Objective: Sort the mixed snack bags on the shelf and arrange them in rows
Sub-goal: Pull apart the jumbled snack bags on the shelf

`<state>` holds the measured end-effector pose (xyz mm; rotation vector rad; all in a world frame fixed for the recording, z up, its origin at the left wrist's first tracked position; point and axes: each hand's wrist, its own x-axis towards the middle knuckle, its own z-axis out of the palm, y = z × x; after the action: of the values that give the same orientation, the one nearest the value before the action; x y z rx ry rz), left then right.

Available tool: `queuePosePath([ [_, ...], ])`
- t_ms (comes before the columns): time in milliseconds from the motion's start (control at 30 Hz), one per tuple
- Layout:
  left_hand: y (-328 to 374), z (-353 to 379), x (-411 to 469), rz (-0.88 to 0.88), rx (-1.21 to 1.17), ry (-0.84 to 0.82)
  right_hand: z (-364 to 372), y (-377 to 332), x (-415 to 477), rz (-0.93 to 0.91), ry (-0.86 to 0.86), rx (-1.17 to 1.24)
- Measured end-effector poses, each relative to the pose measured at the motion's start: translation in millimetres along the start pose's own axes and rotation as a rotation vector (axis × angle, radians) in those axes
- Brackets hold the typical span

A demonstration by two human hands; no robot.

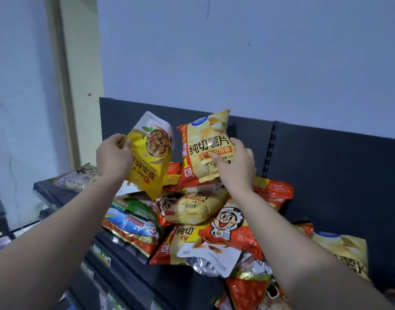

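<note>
My left hand (112,156) grips a yellow and white nut bag (150,153), held upside down above the pile. My right hand (235,167) grips a yellow potato chip bag with a red side band (205,144), held upright beside the nut bag. Below both lies a jumbled heap of snack bags on the dark shelf (174,285): a pale yellow chip bag (192,208), a red bag with a cartoon face (232,229), a green and blue bag (133,217) and a red and yellow chip bag (180,245).
A grey packet (78,176) lies at the shelf's far left end. Another yellow chip bag (346,253) sits at the right. More red bags (274,193) lean on the dark back panel (326,157). Price labels run along the shelf's front edge (102,256).
</note>
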<state>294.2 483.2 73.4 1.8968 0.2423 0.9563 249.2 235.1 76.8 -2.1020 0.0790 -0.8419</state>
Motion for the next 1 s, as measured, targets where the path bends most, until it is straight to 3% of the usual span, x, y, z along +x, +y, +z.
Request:
queuePosePath([
  [300, -37, 32, 46, -0.075, 0.030, -0.010, 50, -3, 25, -0.111, -0.092, -0.181],
  [633, -107, 70, 114, -0.206, -0.002, -0.133, 111, -14, 43, -0.146, -0.253, -0.486],
  [833, -151, 69, 142, -0.344, 0.022, -0.292, 154, -24, 43, -0.138, -0.275, -0.583],
  [1000, -175, 53, 172, -0.339, -0.044, -0.218, 188, -26, 41, -0.116, -0.282, -0.547],
])
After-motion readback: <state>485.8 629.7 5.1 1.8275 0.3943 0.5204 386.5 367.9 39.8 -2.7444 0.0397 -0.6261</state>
